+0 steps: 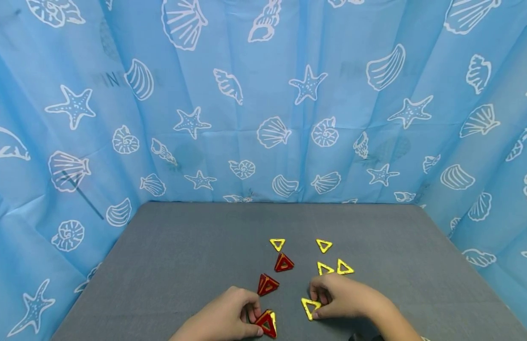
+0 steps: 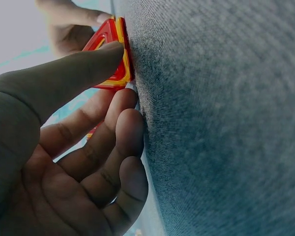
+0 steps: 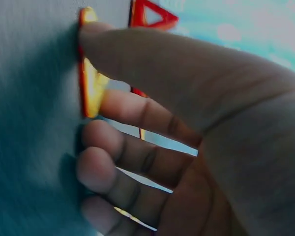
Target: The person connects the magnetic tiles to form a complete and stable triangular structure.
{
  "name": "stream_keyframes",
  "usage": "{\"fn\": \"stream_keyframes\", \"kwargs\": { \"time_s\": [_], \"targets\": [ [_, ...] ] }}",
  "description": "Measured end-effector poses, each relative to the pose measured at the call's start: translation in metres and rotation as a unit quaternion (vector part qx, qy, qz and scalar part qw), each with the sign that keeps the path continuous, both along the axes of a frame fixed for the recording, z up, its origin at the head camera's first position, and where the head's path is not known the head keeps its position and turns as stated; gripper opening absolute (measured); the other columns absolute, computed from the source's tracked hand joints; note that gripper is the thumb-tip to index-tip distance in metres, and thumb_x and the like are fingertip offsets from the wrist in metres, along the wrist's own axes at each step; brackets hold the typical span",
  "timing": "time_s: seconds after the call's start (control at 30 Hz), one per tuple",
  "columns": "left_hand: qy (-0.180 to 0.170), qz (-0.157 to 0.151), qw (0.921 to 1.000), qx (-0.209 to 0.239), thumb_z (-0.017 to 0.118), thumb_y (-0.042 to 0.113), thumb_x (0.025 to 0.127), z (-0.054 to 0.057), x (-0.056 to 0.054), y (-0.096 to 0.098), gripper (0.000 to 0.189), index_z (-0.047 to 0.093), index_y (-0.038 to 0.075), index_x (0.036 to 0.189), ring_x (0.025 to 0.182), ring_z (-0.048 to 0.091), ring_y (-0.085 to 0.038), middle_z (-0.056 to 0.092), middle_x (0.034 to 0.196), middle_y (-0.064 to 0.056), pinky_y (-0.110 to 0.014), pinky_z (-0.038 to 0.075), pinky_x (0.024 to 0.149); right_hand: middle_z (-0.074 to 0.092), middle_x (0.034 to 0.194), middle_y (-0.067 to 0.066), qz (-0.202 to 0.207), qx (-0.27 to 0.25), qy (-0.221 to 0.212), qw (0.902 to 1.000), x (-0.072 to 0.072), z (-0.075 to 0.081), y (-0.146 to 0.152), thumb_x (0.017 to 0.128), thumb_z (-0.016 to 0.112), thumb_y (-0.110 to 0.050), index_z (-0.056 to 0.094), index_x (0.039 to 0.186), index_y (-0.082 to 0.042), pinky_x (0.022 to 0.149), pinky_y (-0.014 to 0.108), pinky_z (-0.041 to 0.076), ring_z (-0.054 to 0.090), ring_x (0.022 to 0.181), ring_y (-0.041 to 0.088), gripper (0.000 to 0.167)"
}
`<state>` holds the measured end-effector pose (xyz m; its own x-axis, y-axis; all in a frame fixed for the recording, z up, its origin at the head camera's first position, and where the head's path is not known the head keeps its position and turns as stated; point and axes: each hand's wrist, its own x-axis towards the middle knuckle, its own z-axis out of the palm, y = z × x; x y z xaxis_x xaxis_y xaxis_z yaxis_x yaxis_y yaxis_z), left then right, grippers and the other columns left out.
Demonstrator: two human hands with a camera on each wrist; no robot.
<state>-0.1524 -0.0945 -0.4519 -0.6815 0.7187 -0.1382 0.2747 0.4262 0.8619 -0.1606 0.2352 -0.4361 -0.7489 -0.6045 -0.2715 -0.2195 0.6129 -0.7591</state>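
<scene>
Near the table's front, my left hand [image 1: 229,315] pinches a small pyramid-shaped build of red and yellow triangle tiles [image 1: 270,327] between thumb and fingers. The left wrist view shows the thumb on its face and the build [image 2: 122,73] close to the grey cloth. To its right, my right hand [image 1: 346,296] pinches a hollow yellow triangle tile [image 1: 306,308] by its right side. In the right wrist view that tile [image 3: 91,88] appears edge-on beside the cloth, with thumb and index finger on it. The two held things are apart.
Behind the left hand stand two more red builds, a nearer one [image 1: 263,283] and a farther one [image 1: 280,264]. Several yellow triangle tiles lie flat on the grey table [image 1: 195,241], including one at back left [image 1: 278,240] and one beyond the right hand [image 1: 345,272]. A blue curtain [image 1: 246,104] surrounds the table.
</scene>
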Motion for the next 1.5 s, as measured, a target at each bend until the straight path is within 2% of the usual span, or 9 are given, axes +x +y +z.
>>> {"fn": "stream_keyframes", "kwargs": {
  "time_s": [0.2, 0.23, 0.43, 0.47, 0.63, 0.93, 1.07, 1.3, 1.5],
  "targets": [
    [-0.002, -0.003, 1.0, 0.002, 0.088, 0.015, 0.087, -0.004, -0.001, -0.001, 0.018, 0.069, 0.014, 0.086, 0.064, 0.058, -0.002, 0.062, 0.075, 0.011, -0.022, 0.052, 0.061, 0.058, 0.074, -0.01, 0.009, 0.003, 0.031, 0.9995, 0.009, -0.006, -0.024, 0.091, 0.086, -0.031, 0.066, 0.092, -0.021, 0.057, 0.022, 0.043, 0.051, 0.063, 0.0, 0.022],
    [0.001, -0.009, 0.9999, 0.009, 0.088, 0.019, 0.088, -0.014, -0.006, -0.002, 0.018, 0.07, 0.016, 0.087, 0.064, 0.059, -0.002, 0.063, 0.076, 0.011, -0.023, 0.052, 0.061, 0.058, 0.074, -0.01, 0.011, 0.004, 0.037, 0.9993, 0.011, -0.007, -0.028, 0.091, 0.085, -0.032, 0.066, 0.092, -0.021, 0.057, 0.022, 0.043, 0.051, 0.062, 0.0, 0.022],
    [-0.018, -0.002, 0.9998, -0.003, 0.086, 0.02, 0.089, -0.014, -0.005, -0.001, 0.017, 0.07, 0.018, 0.087, 0.064, 0.058, -0.002, 0.063, 0.076, 0.011, -0.022, 0.051, 0.06, 0.059, 0.075, -0.01, 0.009, 0.005, 0.07, 0.9975, 0.016, -0.009, -0.041, 0.091, 0.085, -0.036, 0.067, 0.092, -0.023, 0.059, 0.022, 0.045, 0.051, 0.064, -0.002, 0.023],
    [-0.03, 0.007, 0.9995, -0.012, 0.085, 0.015, 0.088, -0.004, 0.0, 0.0, 0.016, 0.07, 0.015, 0.087, 0.064, 0.057, -0.004, 0.063, 0.076, 0.009, -0.022, 0.05, 0.06, 0.058, 0.075, -0.011, 0.008, 0.004, 0.074, 0.9972, 0.017, -0.009, -0.042, 0.091, 0.085, -0.037, 0.067, 0.092, -0.023, 0.059, 0.022, 0.045, 0.051, 0.064, -0.002, 0.023],
    [-0.066, 0.016, 0.9975, -0.017, 0.083, 0.011, 0.09, -0.003, 0.001, 0.001, 0.014, 0.069, 0.014, 0.088, 0.064, 0.057, -0.008, 0.062, 0.077, 0.005, -0.024, 0.048, 0.059, 0.058, 0.077, -0.012, 0.01, -0.001, 0.092, 0.9957, 0.019, -0.012, -0.046, 0.091, 0.085, -0.039, 0.068, 0.093, -0.023, 0.059, 0.022, 0.045, 0.052, 0.065, -0.001, 0.023],
    [-0.061, 0.01, 0.9979, -0.019, 0.084, 0.014, 0.09, -0.002, 0.001, 0.001, 0.015, 0.069, 0.015, 0.086, 0.064, 0.057, -0.005, 0.063, 0.076, 0.007, -0.022, 0.048, 0.059, 0.063, 0.085, -0.014, 0.03, -0.024, 0.085, 0.9956, 0.02, -0.015, -0.049, 0.09, 0.085, -0.026, 0.071, 0.099, -0.023, 0.066, 0.021, 0.051, 0.057, 0.073, -0.002, 0.017],
    [-0.058, 0.011, 0.9981, -0.016, 0.084, 0.014, 0.09, -0.003, 0.001, 0.001, 0.015, 0.069, 0.015, 0.086, 0.064, 0.057, -0.005, 0.063, 0.075, 0.007, -0.021, 0.048, 0.059, 0.062, 0.085, -0.016, 0.033, -0.021, 0.077, 0.9962, 0.02, -0.015, -0.051, 0.093, 0.083, -0.026, 0.072, 0.1, -0.023, 0.066, 0.021, 0.052, 0.057, 0.073, -0.002, 0.014],
    [-0.047, 0.012, 0.9988, -0.011, 0.085, 0.015, 0.089, -0.004, 0.001, 0.002, 0.016, 0.069, 0.013, 0.086, 0.065, 0.057, -0.004, 0.062, 0.074, 0.008, -0.021, 0.048, 0.06, 0.061, 0.086, -0.016, 0.035, -0.005, 0.098, 0.9946, 0.019, -0.014, -0.051, 0.091, 0.085, -0.026, 0.072, 0.099, -0.025, 0.067, 0.021, 0.051, 0.056, 0.074, -0.003, 0.016],
    [-0.046, 0.015, 0.9987, -0.017, 0.085, 0.014, 0.089, -0.004, 0.001, 0.002, 0.016, 0.069, 0.015, 0.086, 0.065, 0.057, -0.004, 0.062, 0.075, 0.009, -0.021, 0.049, 0.06, 0.06, 0.086, -0.017, 0.032, 0.007, 0.099, 0.9946, 0.02, -0.012, -0.051, 0.092, 0.084, -0.028, 0.071, 0.098, -0.026, 0.067, 0.021, 0.051, 0.056, 0.075, -0.003, 0.015]
  ]
}}
